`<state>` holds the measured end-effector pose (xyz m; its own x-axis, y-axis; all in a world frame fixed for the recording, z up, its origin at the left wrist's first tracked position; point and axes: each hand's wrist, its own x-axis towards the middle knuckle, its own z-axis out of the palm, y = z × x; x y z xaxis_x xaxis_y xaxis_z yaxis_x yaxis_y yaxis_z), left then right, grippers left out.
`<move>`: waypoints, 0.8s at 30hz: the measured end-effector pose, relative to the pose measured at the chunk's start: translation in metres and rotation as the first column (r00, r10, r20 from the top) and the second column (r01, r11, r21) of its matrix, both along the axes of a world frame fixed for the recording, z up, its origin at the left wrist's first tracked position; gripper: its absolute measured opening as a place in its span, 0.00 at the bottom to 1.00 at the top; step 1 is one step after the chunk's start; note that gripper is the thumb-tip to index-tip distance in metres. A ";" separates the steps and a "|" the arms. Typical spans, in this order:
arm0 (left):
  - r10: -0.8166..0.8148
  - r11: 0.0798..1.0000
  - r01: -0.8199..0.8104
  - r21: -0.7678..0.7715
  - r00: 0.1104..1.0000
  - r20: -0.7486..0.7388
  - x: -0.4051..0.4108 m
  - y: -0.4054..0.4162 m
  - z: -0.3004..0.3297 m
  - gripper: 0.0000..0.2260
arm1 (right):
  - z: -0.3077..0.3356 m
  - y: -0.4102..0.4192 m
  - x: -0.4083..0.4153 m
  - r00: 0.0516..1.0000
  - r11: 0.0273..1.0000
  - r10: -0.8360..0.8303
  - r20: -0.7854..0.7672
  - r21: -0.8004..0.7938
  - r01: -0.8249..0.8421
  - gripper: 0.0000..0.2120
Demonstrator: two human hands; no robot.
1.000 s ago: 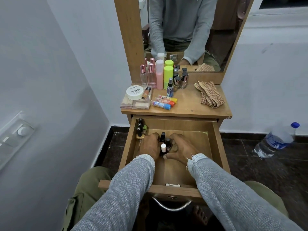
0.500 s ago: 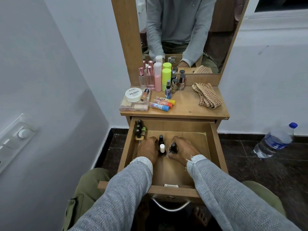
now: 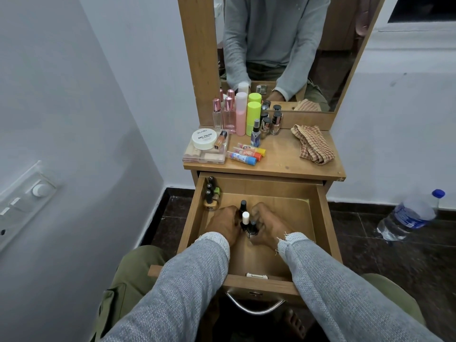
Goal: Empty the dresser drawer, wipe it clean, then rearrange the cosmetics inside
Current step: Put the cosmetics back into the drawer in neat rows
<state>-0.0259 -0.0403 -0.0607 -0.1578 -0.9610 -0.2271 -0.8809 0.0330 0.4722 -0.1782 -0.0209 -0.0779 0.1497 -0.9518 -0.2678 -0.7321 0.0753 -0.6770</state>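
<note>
The wooden drawer (image 3: pixel 323 218) stands pulled out under the dresser top. Both my hands are inside it. My left hand (image 3: pixel 225 222) and my right hand (image 3: pixel 267 224) curl around a small cluster of upright nail polish bottles (image 3: pixel 246 222), one with a white cap, the others with black caps. A row of black-capped nail polish bottles (image 3: pixel 211 193) stands along the drawer's back left corner. On the dresser top (image 3: pixel 283 161) are perfume bottles (image 3: pixel 223 114), a pink bottle (image 3: pixel 241 114), a lime bottle (image 3: pixel 253 117), a white nail polish remover jar (image 3: pixel 204 138) and three small coloured tubes (image 3: pixel 246 154).
A checked cloth (image 3: pixel 312 146) lies crumpled on the right of the dresser top. A mirror (image 3: pixel 283 50) rises behind. A plastic water bottle (image 3: pixel 409 215) lies on the dark floor at the right. The white wall is close on the left. A metal handle (image 3: pixel 254 307) hangs below the drawer front.
The hands have drawn a little closer together around the bottle cluster, and the black-capped bottle at the right hand has shifted in beside the white-capped one.
</note>
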 end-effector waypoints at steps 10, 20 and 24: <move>0.016 1.000 -0.017 -0.026 0.999 -0.049 -0.001 -0.001 -0.003 0.11 | 0.000 -0.012 0.012 0.999 0.999 -0.013 -0.050 0.033 0.014 0.21; 0.044 0.999 -0.044 -0.002 0.998 -0.048 0.001 -0.002 -0.006 0.10 | -0.018 -0.025 0.016 0.999 1.000 0.009 -0.052 0.021 -0.008 0.01; 0.017 1.000 -0.015 0.017 0.998 -0.064 0.002 0.000 -0.010 0.10 | -0.014 -0.021 0.017 0.997 0.999 -0.038 -0.070 -0.038 0.035 0.04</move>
